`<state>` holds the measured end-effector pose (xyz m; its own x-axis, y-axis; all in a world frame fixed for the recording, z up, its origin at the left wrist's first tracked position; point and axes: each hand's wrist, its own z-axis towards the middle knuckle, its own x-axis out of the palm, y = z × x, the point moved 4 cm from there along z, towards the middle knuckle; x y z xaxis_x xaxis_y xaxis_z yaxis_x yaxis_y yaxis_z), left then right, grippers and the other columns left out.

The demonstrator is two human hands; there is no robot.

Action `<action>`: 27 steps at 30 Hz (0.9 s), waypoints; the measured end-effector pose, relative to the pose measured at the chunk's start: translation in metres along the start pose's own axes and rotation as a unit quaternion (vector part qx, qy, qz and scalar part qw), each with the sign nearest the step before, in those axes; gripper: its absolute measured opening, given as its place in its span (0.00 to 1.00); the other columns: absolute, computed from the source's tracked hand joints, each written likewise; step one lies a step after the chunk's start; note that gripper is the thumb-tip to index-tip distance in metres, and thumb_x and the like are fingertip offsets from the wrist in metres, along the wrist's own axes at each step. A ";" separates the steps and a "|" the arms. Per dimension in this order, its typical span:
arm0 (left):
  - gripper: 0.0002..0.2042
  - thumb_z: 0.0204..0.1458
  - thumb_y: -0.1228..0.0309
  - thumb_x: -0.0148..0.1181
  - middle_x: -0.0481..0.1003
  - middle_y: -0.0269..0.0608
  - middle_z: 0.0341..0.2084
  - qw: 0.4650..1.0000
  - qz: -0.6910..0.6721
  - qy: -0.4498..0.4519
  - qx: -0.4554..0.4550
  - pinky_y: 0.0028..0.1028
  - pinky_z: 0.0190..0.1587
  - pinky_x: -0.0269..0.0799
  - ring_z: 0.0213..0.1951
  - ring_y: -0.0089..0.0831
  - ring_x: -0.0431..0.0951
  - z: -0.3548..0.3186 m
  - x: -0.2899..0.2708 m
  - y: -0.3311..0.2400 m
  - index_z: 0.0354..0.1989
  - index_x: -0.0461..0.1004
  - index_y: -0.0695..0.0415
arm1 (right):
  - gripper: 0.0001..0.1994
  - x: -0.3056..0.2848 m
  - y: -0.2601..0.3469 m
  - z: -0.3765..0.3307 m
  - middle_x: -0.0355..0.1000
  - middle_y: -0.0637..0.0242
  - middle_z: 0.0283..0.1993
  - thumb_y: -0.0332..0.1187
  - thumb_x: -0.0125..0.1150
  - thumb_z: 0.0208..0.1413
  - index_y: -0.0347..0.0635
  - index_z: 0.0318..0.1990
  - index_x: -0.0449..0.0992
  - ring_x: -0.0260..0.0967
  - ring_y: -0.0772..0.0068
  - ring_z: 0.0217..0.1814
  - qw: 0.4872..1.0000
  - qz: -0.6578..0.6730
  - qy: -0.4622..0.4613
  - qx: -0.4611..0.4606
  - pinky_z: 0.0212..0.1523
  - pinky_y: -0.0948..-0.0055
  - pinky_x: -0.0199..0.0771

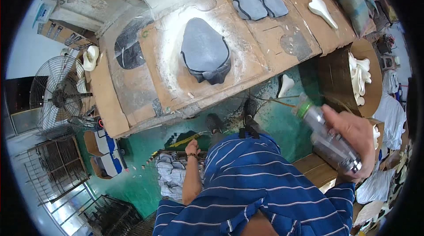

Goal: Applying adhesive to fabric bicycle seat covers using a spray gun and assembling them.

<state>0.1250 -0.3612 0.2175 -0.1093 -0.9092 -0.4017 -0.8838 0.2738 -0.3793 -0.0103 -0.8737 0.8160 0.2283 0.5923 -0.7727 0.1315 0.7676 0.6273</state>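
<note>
My right hand (pixel 353 134) is wrapped around a clear cylindrical tool (pixel 324 132) with a green collar and a shiny metal end, raised at the right above my body. My left hand (pixel 192 147) hangs low beside my waist with its fingers curled in; what they hold, if anything, is hidden. In front of me on the workbench lies a grey bicycle saddle cover (pixel 205 46) with dark edging, spread over whitish powder or residue. Two more grey saddle pieces (pixel 251 4) lie farther back. A bare cream saddle shape (pixel 322 11) rests at the far right.
Cardboard (pixel 176 90) covers the bench. At the right stands a cardboard box (pixel 333 77) of cream saddle shapes; another shape (pixel 286 86) is below the bench edge. A wire-caged fan (pixel 57 97) stands left. Stacked grey pieces (pixel 172 176) sit near my left arm.
</note>
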 end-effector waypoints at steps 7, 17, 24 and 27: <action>0.14 0.57 0.66 0.70 0.80 0.32 0.39 0.971 -0.089 0.019 0.221 0.27 0.30 0.73 0.32 0.23 0.75 -0.001 0.003 -0.066 0.50 0.83 0.54 | 0.35 0.003 0.001 0.003 0.76 0.61 0.29 0.25 0.74 0.40 0.31 0.63 0.76 0.75 0.67 0.26 0.998 0.017 -0.005 -0.053 0.27 0.69 0.73; 0.17 0.58 0.68 0.67 0.80 0.41 0.54 0.803 0.023 0.040 0.595 0.34 0.58 0.73 0.57 0.36 0.77 -0.187 0.111 -0.334 0.55 0.80 0.58 | 0.36 -0.015 -0.024 -0.005 0.77 0.61 0.28 0.25 0.77 0.39 0.32 0.62 0.77 0.77 0.67 0.27 0.991 0.038 0.109 -0.063 0.27 0.71 0.75; 0.21 0.40 0.62 0.77 0.76 0.42 0.59 0.594 0.278 -0.057 0.753 0.47 0.70 0.61 0.69 0.51 0.65 -0.207 0.148 -0.399 0.46 0.86 0.48 | 0.35 -0.031 -0.056 -0.025 0.77 0.60 0.28 0.28 0.78 0.37 0.31 0.59 0.79 0.77 0.65 0.27 0.999 0.031 -0.033 -0.002 0.28 0.70 0.73; 0.14 0.36 0.65 0.78 0.77 0.37 0.57 0.591 0.289 -0.058 0.751 0.46 0.69 0.61 0.69 0.49 0.65 -0.218 0.162 -0.411 0.35 0.89 0.51 | 0.34 -0.033 -0.064 -0.031 0.76 0.60 0.27 0.28 0.77 0.38 0.29 0.59 0.79 0.76 0.65 0.26 0.997 0.036 -0.060 0.008 0.27 0.69 0.73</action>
<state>0.3713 -0.6888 0.4899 -0.0873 -0.5239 -0.8473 0.6964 0.5760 -0.4280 -0.0564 -0.9345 0.7983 0.3523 0.6109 -0.7090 0.1260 0.7197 0.6827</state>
